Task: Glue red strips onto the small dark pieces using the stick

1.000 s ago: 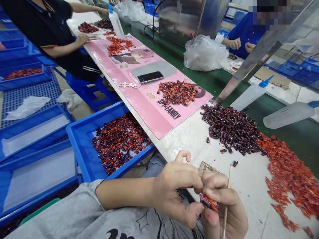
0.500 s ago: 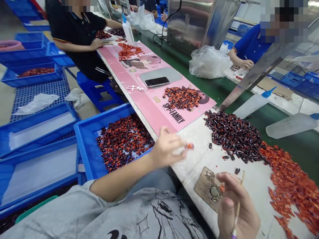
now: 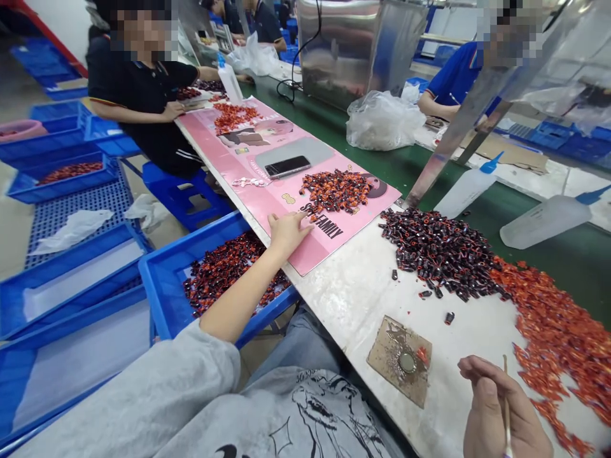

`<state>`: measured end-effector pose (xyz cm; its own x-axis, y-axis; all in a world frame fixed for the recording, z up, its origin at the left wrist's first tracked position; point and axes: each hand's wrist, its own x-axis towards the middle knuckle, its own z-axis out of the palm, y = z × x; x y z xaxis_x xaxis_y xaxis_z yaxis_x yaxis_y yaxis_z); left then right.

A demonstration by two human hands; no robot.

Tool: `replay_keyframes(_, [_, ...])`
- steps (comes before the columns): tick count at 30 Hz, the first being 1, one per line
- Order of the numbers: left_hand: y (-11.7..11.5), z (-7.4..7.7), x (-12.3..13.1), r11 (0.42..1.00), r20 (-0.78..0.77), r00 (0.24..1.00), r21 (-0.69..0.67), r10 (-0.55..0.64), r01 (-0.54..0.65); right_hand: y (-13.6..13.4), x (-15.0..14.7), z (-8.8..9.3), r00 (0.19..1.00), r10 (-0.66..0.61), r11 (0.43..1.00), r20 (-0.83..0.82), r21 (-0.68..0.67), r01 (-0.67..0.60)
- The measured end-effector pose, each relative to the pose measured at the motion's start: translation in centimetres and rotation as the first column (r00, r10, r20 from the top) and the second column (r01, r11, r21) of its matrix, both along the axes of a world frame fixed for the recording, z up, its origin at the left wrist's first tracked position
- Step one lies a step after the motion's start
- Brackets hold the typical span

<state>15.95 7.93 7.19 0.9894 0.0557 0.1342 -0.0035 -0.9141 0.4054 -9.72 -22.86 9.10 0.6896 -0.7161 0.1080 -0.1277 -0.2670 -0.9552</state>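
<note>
My left hand reaches over the pink printed mat, its fingers stretched out beside a pile of small orange-and-black pieces. One such piece lies close to its fingertips. Low on the right, my right hand has a thin wooden stick held against its curled fingers. Left of it on the white worktop lies a brown square board, smeared with something wet, bearing a small round cap-like dish and an orange scrap.
Black parts and orange-red parts are heaped on the right. Two squeeze bottles, one of them a white bottle, lie behind. A blue tray of pieces sits beside the table. A phone rests on the mat. Co-workers sit across and at the far end.
My left hand has moved from above the white worktop, with a small orange piece, up and left onto the mat by the pile. My right hand has shifted right, away from the board.
</note>
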Motion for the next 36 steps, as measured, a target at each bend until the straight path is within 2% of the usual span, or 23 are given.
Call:
replay_keyframes(2, [-0.9,0.1,-1.7,0.996,0.016,0.996,0.014,-0.088,0.088,-0.4,0.4,-0.3,0.999,-0.008,1.000,0.043,0.025,0.007])
replay_keyframes(5, [-3.9,-0.1,-4.3,0.937,0.019,0.937,0.015,-0.348,0.348,-1.4,1.6,-1.1,0.971,0.026,0.995,0.237,0.089,-0.048])
replay_keyframes(8, [-8.3,-0.7,-5.9,0.786,0.017,0.785,0.013,-0.619,0.619,-2.1,2.6,-1.9,0.936,0.047,0.982,0.348,0.155,-0.107])
replay_keyframes(10, [-11.3,-1.0,-5.9,0.679,0.029,0.678,0.032,-0.734,0.733,-2.0,2.6,-2.1,0.932,0.050,0.980,0.360,0.161,-0.115])
replay_keyframes(13, [-14.9,-1.3,-4.9,0.542,0.034,0.541,0.081,-0.840,0.836,-1.4,1.8,-2.0,0.913,0.044,0.989,0.405,0.114,-0.098])
replay_keyframes(16, [-16.6,-1.0,-3.6,0.463,0.025,0.464,0.127,-0.886,0.877,-0.8,0.5,-1.9,0.905,0.060,0.996,0.420,0.039,-0.084])
replay_keyframes(18, [-16.7,-0.8,-3.2,0.461,0.037,0.461,0.140,-0.887,0.876,-0.5,-0.2,-2.0,0.938,0.089,0.996,0.335,-0.035,-0.082])
replay_keyframes(21, [-15.6,-0.9,-3.8,0.513,0.102,0.504,0.102,-0.857,0.852,-0.1,-0.9,-2.8,0.977,0.116,0.992,0.179,-0.073,-0.104])
replay_keyframes(25, [-13.4,-2.1,-7.5,0.583,0.221,0.580,-0.061,-0.784,0.810,0.8,-1.1,-3.8,0.982,0.105,0.994,0.159,-0.046,-0.099])
replay_keyframes(27, [-12.4,-2.9,-9.9,0.570,0.315,0.608,-0.214,-0.728,0.793,1.3,-1.1,-4.2,0.978,0.080,0.996,0.194,-0.055,-0.071])
replay_keyframes(29, [-11.5,-3.4,-12.1,0.446,0.435,0.661,-0.500,-0.612,0.742,1.6,-1.0,-4.5,0.971,0.093,0.995,0.222,-0.062,-0.081])
replay_keyframes(31, [-10.8,-3.7,-14.0,0.300,0.428,0.723,-0.705,-0.542,0.642,1.8,-1.1,-4.8,0.960,0.143,0.989,0.242,-0.083,-0.126])
replay_keyframes(33, [-10.5,-3.7,-15.6,0.210,0.337,0.781,-0.838,-0.527,0.503,1.8,-1.1,-5.1,0.942,0.212,0.975,0.259,-0.116,-0.188])
replay_keyframes(36, [-10.3,-3.3,-17.4,0.105,0.140,0.836,-0.968,-0.530,0.229,1.8,-1.2,-5.6,0.921,0.290,0.952,0.262,-0.181,-0.248])
